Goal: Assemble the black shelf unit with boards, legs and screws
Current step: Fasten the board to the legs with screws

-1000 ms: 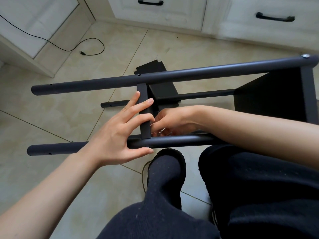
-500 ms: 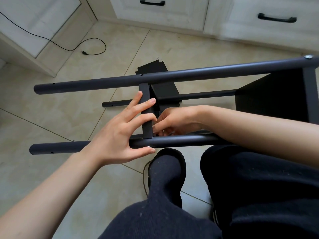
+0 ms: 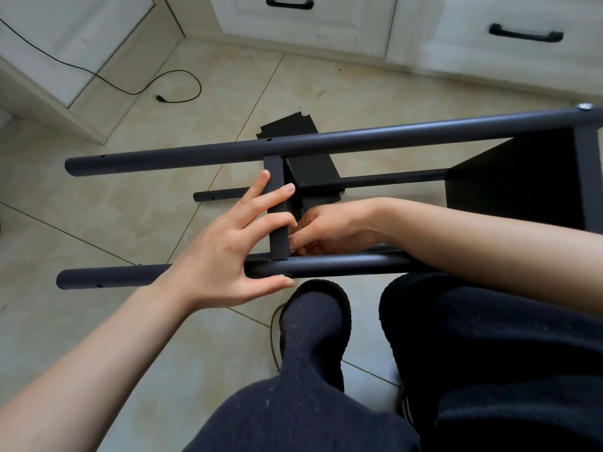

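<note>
The black shelf unit lies on its side across my lap. Its far leg (image 3: pixel 359 138) and near leg (image 3: pixel 342 267) run left to right, and a third leg (image 3: pixel 375 181) lies lower behind them. A narrow board edge (image 3: pixel 277 197) spans the two upper legs. My left hand (image 3: pixel 225 256) presses straight fingers against that board, its thumb under the near leg. My right hand (image 3: pixel 332 226) reaches in behind the board, fingers curled, pinching a small shiny part that looks like a screw at the board's near corner. Another board (image 3: pixel 509 184) is fixed at the right end, where a screw head (image 3: pixel 584 107) shows.
A loose black board (image 3: pixel 293 125) lies on the tiled floor under the frame. White cabinets (image 3: pixel 310 27) with black handles line the back and left. A black cable (image 3: pixel 176 89) trails on the floor at left. My dark-clothed legs and a black shoe (image 3: pixel 313 321) are below the frame.
Barely anything: the view has shifted slightly and my right hand's fingers have worked a little at the board's near corner. My left hand stays pressed on the board.
</note>
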`<state>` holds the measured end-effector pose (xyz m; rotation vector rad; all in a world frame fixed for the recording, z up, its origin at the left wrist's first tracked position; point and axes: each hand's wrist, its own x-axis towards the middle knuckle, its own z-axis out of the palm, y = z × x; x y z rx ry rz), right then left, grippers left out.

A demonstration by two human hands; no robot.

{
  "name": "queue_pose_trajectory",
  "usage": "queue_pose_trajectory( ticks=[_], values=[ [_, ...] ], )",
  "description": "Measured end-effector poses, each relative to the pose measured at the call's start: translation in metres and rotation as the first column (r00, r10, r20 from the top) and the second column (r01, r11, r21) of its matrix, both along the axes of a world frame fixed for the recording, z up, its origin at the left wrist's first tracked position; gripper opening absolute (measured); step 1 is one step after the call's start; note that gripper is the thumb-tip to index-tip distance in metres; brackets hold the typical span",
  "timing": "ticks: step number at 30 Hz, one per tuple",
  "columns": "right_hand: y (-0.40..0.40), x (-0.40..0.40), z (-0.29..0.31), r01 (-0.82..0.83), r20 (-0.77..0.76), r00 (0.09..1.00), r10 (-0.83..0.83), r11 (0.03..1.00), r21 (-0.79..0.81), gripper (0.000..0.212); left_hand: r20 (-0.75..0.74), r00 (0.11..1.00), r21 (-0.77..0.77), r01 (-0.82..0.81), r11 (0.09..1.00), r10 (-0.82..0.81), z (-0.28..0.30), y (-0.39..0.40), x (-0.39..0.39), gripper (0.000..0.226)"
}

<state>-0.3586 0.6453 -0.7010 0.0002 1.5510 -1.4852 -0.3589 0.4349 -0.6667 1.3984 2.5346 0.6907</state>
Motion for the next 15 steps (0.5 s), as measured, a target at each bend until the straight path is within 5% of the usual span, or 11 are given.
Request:
queue_pose_trajectory(
  ticks=[6, 15],
  values=[
    [0.0031, 0.0005, -0.0003, 0.024, -0.001, 1.000, -0.024, 0.995, -0.092, 0.007, -0.002, 1.000, 0.008, 0.000, 1.000, 0.000, 0.0001, 0.0002, -0.0005, 0.061],
    [0.0009, -0.0012, -0.0005, 0.055, -0.005, 0.998, -0.056, 0.998, -0.031, 0.010, -0.027, 1.000, 0.009, -0.002, 1.000, 0.002, -0.0013, -0.0001, -0.0020, 0.062]
  ],
)
